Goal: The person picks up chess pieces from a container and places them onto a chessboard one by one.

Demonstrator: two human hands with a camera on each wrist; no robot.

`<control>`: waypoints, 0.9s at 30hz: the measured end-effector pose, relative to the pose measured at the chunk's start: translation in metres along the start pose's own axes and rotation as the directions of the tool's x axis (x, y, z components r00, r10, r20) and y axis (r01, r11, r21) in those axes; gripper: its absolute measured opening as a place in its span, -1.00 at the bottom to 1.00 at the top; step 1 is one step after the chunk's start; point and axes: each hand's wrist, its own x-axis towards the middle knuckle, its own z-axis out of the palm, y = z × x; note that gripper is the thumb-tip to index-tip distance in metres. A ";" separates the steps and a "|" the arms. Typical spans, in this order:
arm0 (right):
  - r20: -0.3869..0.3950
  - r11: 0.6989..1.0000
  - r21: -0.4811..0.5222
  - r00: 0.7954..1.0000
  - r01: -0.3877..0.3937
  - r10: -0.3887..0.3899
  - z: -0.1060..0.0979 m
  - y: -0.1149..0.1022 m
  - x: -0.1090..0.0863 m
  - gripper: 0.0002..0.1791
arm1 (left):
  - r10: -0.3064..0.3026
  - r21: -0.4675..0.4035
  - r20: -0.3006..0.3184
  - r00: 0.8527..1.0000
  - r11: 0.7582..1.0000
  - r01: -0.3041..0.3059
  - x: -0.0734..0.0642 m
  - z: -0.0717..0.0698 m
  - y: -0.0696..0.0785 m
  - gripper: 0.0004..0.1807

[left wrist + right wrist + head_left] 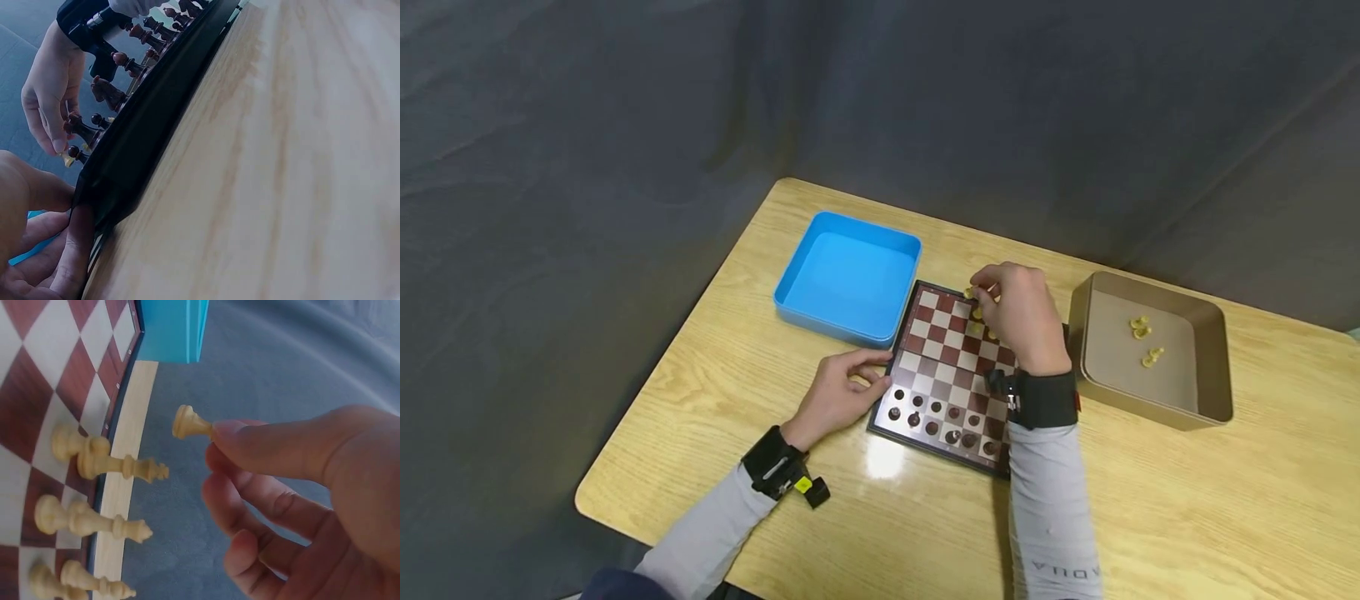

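Observation:
A magnetic-style chessboard (940, 354) with red-brown and white squares lies on the table. My left hand (844, 392) holds its left edge, the thumb and fingertips at the rim near the corner. Over the far edge, my right hand (1015, 312) pinches a cream chess piece (189, 423) between thumb and fingers. Its round base points away from the hand, and its top is hidden in the grip. Several cream pieces, among them a king (125, 467), stand on the board just below that hand. Dark brown chess pieces (952, 437) stand in two rows along the near side.
A blue box (857, 275) sits against the board's far left side. To the right is a brown box (1112, 367) with several cream pieces (1140, 327) lying in it. The wooden table's (700, 392) far edge runs just beyond the board, with a dark curtain (925, 100) behind.

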 end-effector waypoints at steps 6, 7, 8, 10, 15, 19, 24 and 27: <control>0.040 0.999 -0.050 0.999 0.011 -0.009 0.000 0.007 0.003 -0.91 | 0.003 -0.005 0.000 1.000 1.000 -0.003 0.006 0.009 -0.015 -0.61; 0.053 0.998 -0.059 0.999 0.007 -0.004 0.000 0.008 0.004 -0.91 | 0.000 0.002 -0.001 1.000 1.000 0.000 0.007 0.010 -0.019 -0.61; 0.069 0.998 -0.069 0.998 -0.003 0.007 0.000 0.009 0.005 -0.92 | -0.003 0.007 -0.001 1.000 1.000 0.003 0.008 0.011 -0.022 -0.60; 0.106 0.997 -0.080 0.994 -0.021 0.029 0.002 0.010 0.006 -0.92 | -0.008 0.016 -0.004 1.000 1.000 0.008 0.010 0.014 -0.029 -0.60; 0.164 0.994 -0.096 0.984 -0.050 0.065 0.007 0.013 0.010 -0.92 | -0.004 0.021 -0.014 1.000 1.000 0.004 0.012 0.017 -0.032 -0.60; 0.180 0.992 -0.108 0.980 -0.067 0.086 0.010 0.014 0.011 -0.93 | -0.007 0.023 -0.010 1.000 1.000 0.007 0.012 0.018 -0.031 -0.60; 0.190 0.990 -0.116 0.977 -0.075 0.096 0.012 0.016 0.009 -0.92 | -0.013 0.034 -0.006 1.000 0.999 0.014 0.011 0.018 -0.033 -0.60; 0.188 0.991 -0.116 0.978 -0.071 0.093 0.012 0.016 0.007 -0.91 | -0.003 0.025 -0.004 1.000 1.000 0.003 0.010 0.018 -0.031 -0.61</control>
